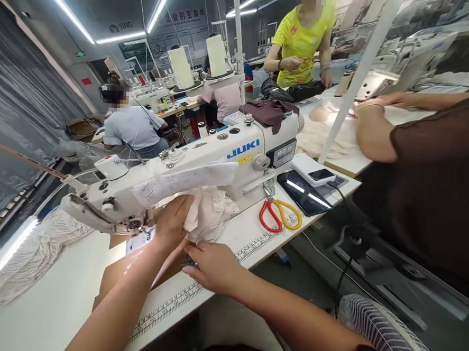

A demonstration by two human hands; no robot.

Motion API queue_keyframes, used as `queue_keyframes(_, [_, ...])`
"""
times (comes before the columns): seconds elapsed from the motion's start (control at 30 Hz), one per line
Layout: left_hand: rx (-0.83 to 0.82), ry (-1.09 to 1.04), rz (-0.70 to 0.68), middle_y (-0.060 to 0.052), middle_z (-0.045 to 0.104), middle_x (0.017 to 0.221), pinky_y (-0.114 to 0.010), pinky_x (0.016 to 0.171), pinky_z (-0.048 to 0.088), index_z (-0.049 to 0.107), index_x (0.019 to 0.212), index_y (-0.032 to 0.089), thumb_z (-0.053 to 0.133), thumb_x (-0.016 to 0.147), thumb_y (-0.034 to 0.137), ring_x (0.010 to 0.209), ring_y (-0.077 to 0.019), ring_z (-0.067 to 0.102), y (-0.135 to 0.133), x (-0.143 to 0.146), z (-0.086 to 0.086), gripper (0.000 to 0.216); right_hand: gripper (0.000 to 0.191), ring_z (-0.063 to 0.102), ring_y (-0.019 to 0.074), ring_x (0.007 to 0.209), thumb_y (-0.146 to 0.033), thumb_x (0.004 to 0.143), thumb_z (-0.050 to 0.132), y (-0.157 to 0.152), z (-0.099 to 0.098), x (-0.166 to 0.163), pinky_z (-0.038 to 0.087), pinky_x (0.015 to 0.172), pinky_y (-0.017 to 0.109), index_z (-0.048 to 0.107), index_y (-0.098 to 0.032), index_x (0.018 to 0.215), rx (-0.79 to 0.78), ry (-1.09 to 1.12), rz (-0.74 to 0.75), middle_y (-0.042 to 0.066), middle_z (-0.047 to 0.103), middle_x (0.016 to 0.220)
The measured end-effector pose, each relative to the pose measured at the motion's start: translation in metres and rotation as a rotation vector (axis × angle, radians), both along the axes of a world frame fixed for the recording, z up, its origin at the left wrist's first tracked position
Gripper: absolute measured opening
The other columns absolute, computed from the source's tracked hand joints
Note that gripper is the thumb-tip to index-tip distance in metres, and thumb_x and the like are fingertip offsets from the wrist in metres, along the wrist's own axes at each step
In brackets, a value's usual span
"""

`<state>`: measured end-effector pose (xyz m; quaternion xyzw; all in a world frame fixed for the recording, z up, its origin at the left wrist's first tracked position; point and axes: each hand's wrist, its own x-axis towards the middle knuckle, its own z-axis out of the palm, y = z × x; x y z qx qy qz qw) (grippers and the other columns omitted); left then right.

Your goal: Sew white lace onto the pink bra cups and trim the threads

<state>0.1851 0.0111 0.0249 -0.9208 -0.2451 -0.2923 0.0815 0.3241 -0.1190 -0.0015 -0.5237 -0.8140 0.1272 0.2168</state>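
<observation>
My left hand [173, 222] is curled on a bunched piece of cream fabric [210, 212] under the arm of a white Juki sewing machine [203, 163], just right of the needle area [138, 227]. My right hand [213, 267] lies below it on the table edge, fingers closed, pinching the lower end of the same fabric. A paper slip [186, 180] is stuck on the machine's arm.
Red and yellow scissors [278, 212] lie right of the machine, beside a dark tablet [303, 193] and a phone on a white box [318, 173]. White lace [26, 258] hangs at left. A person's brown sleeve [436, 177] is close at right; other workers sit behind.
</observation>
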Motion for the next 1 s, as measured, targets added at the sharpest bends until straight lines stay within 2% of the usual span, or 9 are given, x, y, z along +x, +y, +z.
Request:
queue_keyframes(0.13, [0.243,-0.068,-0.099,-0.015,0.057,0.127,-0.047,0.101,0.045,0.041,0.138,0.021,0.049,0.088,0.016,0.124,-0.0292,0.051,-0.026,-0.025,0.014,0.051,0.052,0.065,0.0237,0.086,-0.055,0.093,0.034,0.004,0.003,-0.005,0.045,0.066,0.031,0.045,-0.022,0.132,-0.073,-0.018,-0.121,0.009,0.065,0.109])
queue_keyframes(0.33, [0.290,-0.213,-0.072,-0.011,0.062,0.115,-0.042,0.095,0.048,0.044,0.139,0.025,0.053,0.088,0.013,0.115,-0.0258,0.055,-0.091,-0.082,0.033,0.053,0.055,0.065,0.0264,0.091,-0.050,0.096,0.028,0.021,0.001,-0.013,0.043,0.066,0.032,0.037,-0.016,0.138,-0.130,-0.057,-0.183,0.015,0.065,0.111])
queue_keyframes(0.4, [0.140,-0.237,0.031,-0.009,0.062,0.113,-0.037,0.090,0.050,0.046,0.137,0.027,0.056,0.086,0.013,0.108,-0.0234,0.058,-0.111,-0.105,0.033,0.053,0.052,0.063,0.0260,0.097,-0.048,0.097,0.029,0.022,0.000,-0.015,0.043,0.070,0.031,0.042,-0.016,0.135,-0.132,-0.072,-0.156,0.015,0.064,0.113])
queue_keyframes(0.47, [-0.163,-0.258,0.182,-0.008,0.062,0.114,-0.033,0.086,0.051,0.047,0.134,0.026,0.056,0.088,0.018,0.103,-0.0208,0.060,-0.125,-0.128,0.029,0.048,0.049,0.060,0.0272,0.104,-0.043,0.097,0.029,0.020,-0.004,-0.015,0.044,0.073,0.033,0.045,-0.016,0.135,-0.114,-0.093,-0.114,0.016,0.061,0.122])
queue_keyframes(0.57, [-0.628,-0.387,0.431,-0.008,0.061,0.118,-0.032,0.087,0.051,0.048,0.129,0.021,0.059,0.087,0.032,0.102,-0.0208,0.061,-0.134,-0.162,0.014,0.045,0.044,0.061,0.0292,0.100,-0.035,0.096,0.035,0.017,-0.016,-0.007,0.046,0.077,0.037,0.055,-0.011,0.128,0.106,-0.212,-0.088,0.017,0.065,0.110])
queue_keyframes(0.63, [-0.786,-0.490,0.523,-0.009,0.059,0.122,-0.036,0.093,0.049,0.049,0.126,0.019,0.065,0.081,0.039,0.108,-0.0233,0.059,-0.135,-0.181,0.001,0.052,0.041,0.061,0.0319,0.093,-0.033,0.093,0.039,0.017,-0.025,0.000,0.046,0.077,0.043,0.063,-0.009,0.118,0.209,-0.273,-0.035,0.018,0.067,0.100])
queue_keyframes(0.7, [-0.870,-0.566,0.538,-0.009,0.057,0.124,-0.038,0.098,0.046,0.048,0.127,0.018,0.066,0.079,0.041,0.111,-0.0244,0.057,-0.136,-0.193,-0.011,0.057,0.037,0.061,0.0329,0.095,-0.033,0.092,0.043,0.015,-0.030,0.001,0.047,0.079,0.046,0.066,-0.013,0.112,0.308,-0.222,-0.022,0.017,0.067,0.101])
queue_keyframes(0.8, [-0.967,-0.605,0.502,-0.009,0.058,0.124,-0.039,0.099,0.045,0.042,0.135,0.020,0.065,0.080,0.043,0.111,-0.0243,0.058,-0.137,-0.195,-0.022,0.065,0.028,0.062,0.0267,0.097,-0.032,0.091,0.049,0.008,-0.023,-0.016,0.049,0.084,0.041,0.065,-0.021,0.111,0.338,0.104,0.039,0.010,0.069,0.100])
queue_keyframes(1.0, [-0.974,-0.567,0.277,-0.011,0.045,0.142,-0.042,0.108,0.037,0.035,0.142,0.021,0.066,0.080,0.042,0.129,-0.0280,0.045,-0.139,-0.180,-0.023,0.073,0.028,0.063,0.0198,0.083,-0.037,0.090,0.052,0.000,0.014,-0.100,0.052,0.073,0.034,0.061,-0.024,0.113,-0.054,0.499,0.224,0.008,0.067,0.102])
